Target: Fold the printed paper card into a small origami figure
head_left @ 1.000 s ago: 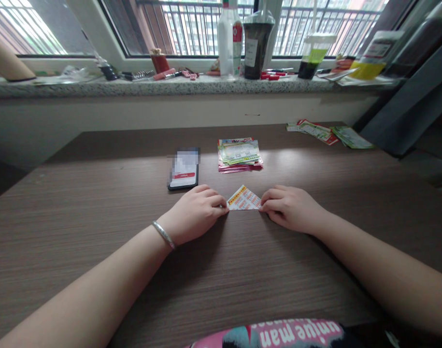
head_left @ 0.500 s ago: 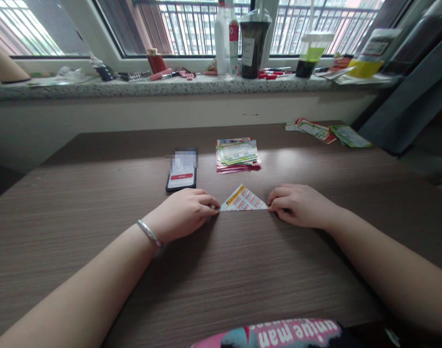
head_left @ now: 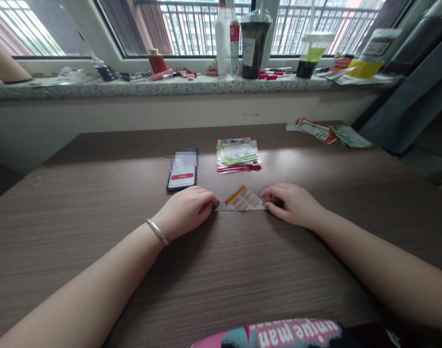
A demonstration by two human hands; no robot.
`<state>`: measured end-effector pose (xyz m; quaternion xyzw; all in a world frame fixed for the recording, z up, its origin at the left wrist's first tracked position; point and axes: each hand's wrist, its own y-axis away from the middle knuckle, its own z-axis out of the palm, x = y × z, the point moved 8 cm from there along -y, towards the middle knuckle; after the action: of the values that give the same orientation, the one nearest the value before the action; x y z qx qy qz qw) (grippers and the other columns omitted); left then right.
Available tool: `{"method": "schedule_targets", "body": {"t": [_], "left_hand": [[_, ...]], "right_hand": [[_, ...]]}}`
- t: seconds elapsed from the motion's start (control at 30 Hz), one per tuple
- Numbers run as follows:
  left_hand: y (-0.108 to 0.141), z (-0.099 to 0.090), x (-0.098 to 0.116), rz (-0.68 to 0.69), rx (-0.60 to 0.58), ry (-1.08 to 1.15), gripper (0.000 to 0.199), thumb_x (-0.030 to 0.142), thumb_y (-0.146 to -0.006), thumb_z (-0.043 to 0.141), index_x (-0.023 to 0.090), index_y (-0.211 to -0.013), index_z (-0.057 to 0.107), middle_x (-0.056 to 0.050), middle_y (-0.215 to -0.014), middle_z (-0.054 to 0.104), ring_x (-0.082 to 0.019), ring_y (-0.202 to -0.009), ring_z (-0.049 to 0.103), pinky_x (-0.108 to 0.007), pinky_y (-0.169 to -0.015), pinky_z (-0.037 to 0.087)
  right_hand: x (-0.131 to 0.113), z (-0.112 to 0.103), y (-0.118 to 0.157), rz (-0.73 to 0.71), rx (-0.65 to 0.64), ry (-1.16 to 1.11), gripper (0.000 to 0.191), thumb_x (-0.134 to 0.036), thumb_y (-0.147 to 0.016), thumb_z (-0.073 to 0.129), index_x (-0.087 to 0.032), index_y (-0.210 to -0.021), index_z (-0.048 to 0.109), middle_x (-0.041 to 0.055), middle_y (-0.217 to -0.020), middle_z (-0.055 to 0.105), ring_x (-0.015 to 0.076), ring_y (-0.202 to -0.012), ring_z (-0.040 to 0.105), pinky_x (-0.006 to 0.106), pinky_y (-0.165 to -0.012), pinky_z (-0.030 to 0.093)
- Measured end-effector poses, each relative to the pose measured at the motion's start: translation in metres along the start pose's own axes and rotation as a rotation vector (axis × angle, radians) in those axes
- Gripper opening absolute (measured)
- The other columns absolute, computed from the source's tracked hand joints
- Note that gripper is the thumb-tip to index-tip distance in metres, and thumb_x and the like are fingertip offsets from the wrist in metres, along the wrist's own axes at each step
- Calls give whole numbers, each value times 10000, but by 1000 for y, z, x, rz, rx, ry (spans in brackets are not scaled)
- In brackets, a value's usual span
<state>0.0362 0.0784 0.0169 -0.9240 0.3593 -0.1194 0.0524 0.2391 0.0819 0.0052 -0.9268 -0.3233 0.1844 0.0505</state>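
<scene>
- At ten o'clock from the folded paper, the phone lies screen-up on the table; it is unchanged.
- At nine o'clock, your left hand, with a bracelet at the wrist, rests its bunched fingertips at the paper's left tip. You cannot tell from this view whether they pinch it.
- At the dial's centre, the folded paper forms a low triangle, apex toward twelve and straight edge toward you. A half-second ago its print ran almost to both fists; now pale strips show beside the print.
- At twelve o'clock, well clear, the stack of cards is undisturbed.
- At three o'clock, your right hand has loosened from its pinch: thumb and forefinger stand apart at the right tip. This suggests less tension along the crease, which probably needs a steadying touch.
- At two o'clock, farther off, loose cards lie unmoved.
</scene>
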Motion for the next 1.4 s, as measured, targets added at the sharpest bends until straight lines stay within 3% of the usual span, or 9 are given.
{"method": "schedule_targets", "body": {"t": [0.17, 0.33, 0.5, 0.8, 1.0, 1.3, 1.4], "left_hand": [[-2, 1, 6, -85, 17, -49, 180, 311, -865, 563, 185, -969, 638, -52, -934, 674, -196, -849, 618, -311, -750, 506], [-3, 0, 16, -3, 53, -87, 186, 268, -903, 508, 187, -851, 667, -46, -891, 676, -178, -798, 607, -311, -751, 492], [-3, -3, 21, 73, 91, -93, 182, 247, -903, 514, 181, -822, 664, -42, -848, 674, -169, -801, 602, -306, -762, 489], [2, -7, 35, 235, 144, -152, 187, 246, -945, 473, 199, -889, 645, 3, -1011, 701, -158, -926, 618, -306, -820, 472], [4, -2, 42, 321, 117, -230, 171, 224, -943, 480, 195, -973, 646, -1, -1043, 701, -157, -969, 618, -315, -849, 445], [1, 3, 51, 301, 36, -220, 216, 325, -966, 439, 262, -1062, 621, 34, -1098, 684, -161, -940, 616, -350, -845, 415], [1, 5, 54, 320, 15, -208, 210, 315, -961, 445, 251, -1008, 639, 36, -1108, 681, -162, -941, 615, -343, -841, 419]], "right_hand": [[-6, 4, -4, -22, 13, -19, 226, -292, -843, 587, -207, -1046, 642, 47, -910, 645, 184, -828, 591, 295, -727, 450], [-17, 1, -3, -109, 60, -60, 105, -211, -859, 562, -192, -935, 632, 49, -922, 646, 183, -879, 577, 301, -778, 451], [-23, 0, -2, -215, 74, -65, 101, -197, -881, 543, -196, -909, 640, 41, -866, 664, 171, -820, 569, 296, -731, 457], [-34, 0, 3, -402, 91, -56, 148, -170, -899, 526, -187, -932, 669, 48, -960, 698, 163, -908, 574, 318, -835, 492], [-39, 1, 4, -435, 64, -3, 170, -190, -916, 506, -180, -954, 671, 44, -1015, 714, 161, -964, 616, 310, -857, 514], [-49, 3, 5, -472, 49, 94, 177, -271, -924, 516, -201, -960, 675, 31, -1050, 716, 178, -961, 648, 335, -854, 511], [-52, 3, 5, -447, 45, 93, 176, -251, -926, 503, -202, -933, 672, 29, -1049, 715, 173, -965, 646, 320, -839, 509]]}}
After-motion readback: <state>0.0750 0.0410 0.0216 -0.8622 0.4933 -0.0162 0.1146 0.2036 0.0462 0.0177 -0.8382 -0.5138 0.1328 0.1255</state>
